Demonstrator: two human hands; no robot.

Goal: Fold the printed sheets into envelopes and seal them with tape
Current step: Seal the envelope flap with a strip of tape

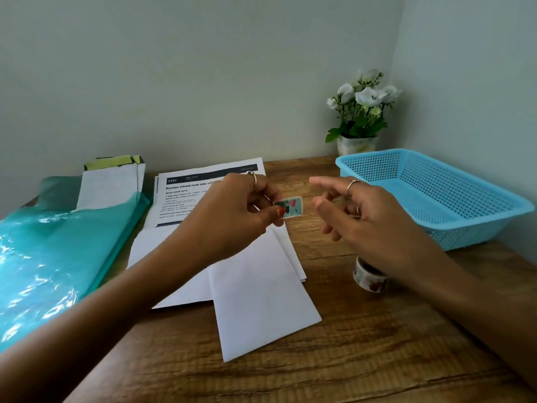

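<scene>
folded envelope [261,298] lies mid desk [377,359], overlapping the near right corner of the printed sheets [186,205] behind it. bag [58,251] along the left edge, left of the sheets. tape roll [369,276] right of the envelope. basket [436,196] at the far right corner, flower pot [357,144] behind it by the wall. tape piece [290,207] held above the sheets, left hand [232,216] pinching it, right hand [372,216] just beside.

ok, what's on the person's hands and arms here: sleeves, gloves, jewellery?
No gloves and no sleeves in view; both forearms are bare. The left hand wears a thin metal ring and has orange-red polish on the thumbnail. The right hand also wears a thin ring. No watch or bracelet shows.
</scene>
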